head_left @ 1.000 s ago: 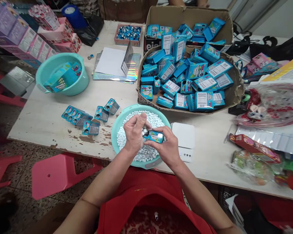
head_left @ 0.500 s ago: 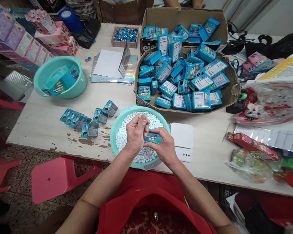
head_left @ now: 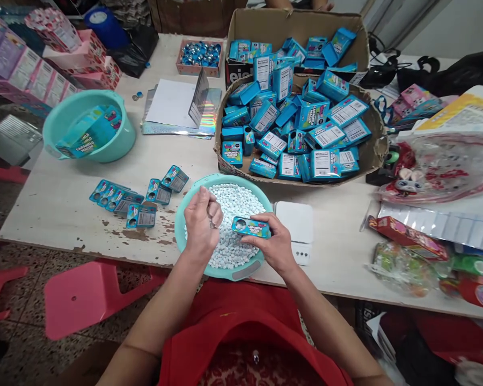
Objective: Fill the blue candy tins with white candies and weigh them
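Observation:
My right hand (head_left: 278, 241) grips a small blue candy box (head_left: 254, 228) marked "Caramelo Macizo" by its right end, thumb below and fingers above. A round hole at the box's left end shows white pieces inside. To its left, my left hand (head_left: 203, 219) is curled closed with the thumb on top, and whatever lies inside the fist is hidden. Both hands are above a turquoise basin (head_left: 233, 275) of small white candies (head_left: 237, 199). Several blue boxes with round holes (head_left: 140, 216) lie on the table left of the basin.
Beyond the basin, a cardboard carton (head_left: 298, 181) is heaped with blue boxes, with another carton behind it. A white scale (head_left: 295, 220) sits right of the basin. Further left are a second turquoise tub (head_left: 123, 142), silvery sheets (head_left: 177, 128) and a tray of small round tins (head_left: 199, 58).
My left hand has moved left, away from the box's end, uncovering the round hole. The box stays in my right hand, and the whole view has shifted slightly.

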Demonstrator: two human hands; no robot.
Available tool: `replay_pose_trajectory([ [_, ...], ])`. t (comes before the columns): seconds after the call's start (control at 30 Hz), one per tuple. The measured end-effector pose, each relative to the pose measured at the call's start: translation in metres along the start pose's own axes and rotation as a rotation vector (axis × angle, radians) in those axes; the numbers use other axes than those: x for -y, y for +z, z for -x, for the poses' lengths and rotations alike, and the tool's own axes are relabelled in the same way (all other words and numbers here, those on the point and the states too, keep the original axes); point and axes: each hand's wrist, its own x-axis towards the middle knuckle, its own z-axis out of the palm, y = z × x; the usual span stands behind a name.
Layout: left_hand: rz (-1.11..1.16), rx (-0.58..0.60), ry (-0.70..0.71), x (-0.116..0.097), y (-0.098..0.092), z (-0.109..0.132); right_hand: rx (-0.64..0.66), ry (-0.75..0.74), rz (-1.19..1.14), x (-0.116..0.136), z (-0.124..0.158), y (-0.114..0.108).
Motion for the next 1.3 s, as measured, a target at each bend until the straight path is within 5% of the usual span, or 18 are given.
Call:
replay_pose_trajectory([
  [0.2,-0.065,0.071,0.105,0.006,0.025,0.018,0.022,-0.062,0.081,0.004,0.001,0.01],
  [0.33,-0.102,0.008,0.13,0.01,0.015,0.005,-0.004,-0.046,0.044,0.007,0.001,0.002],
  [0.47,-0.701,0.141,0.155,0.015,-0.027,-0.018,-0.134,0.024,0.009,0.005,0.007,-0.036],
  [0.57,-1.252,0.244,0.349,0.016,-0.038,-0.04,-0.38,0.088,0.108,-0.014,0.008,-0.072],
  [0.67,-1.464,0.347,0.586,0.02,-0.002,-0.073,-0.553,0.162,0.205,-0.047,0.0,-0.095],
  [0.73,-1.61,0.573,0.626,0.029,0.038,-0.104,-0.567,0.191,0.224,-0.071,-0.008,-0.1],
  [0.83,-1.963,0.863,0.454,0.054,0.089,-0.152,-0.516,0.232,0.224,-0.096,-0.014,-0.099],
  [0.97,-2.221,1.077,0.275,0.087,0.107,-0.192,-0.548,0.177,0.245,-0.101,-0.005,-0.105],
  [1.13,-2.206,0.967,0.462,0.077,0.099,-0.186,-0.73,0.013,0.283,-0.063,0.014,-0.111],
  [1.2,-2.121,0.82,0.586,0.058,0.093,-0.159,-0.708,0.013,0.142,-0.041,0.015,-0.096],
  [1.3,-1.849,0.615,0.817,0.033,0.068,-0.093,-0.467,0.167,-0.29,-0.014,0.007,-0.053],
])
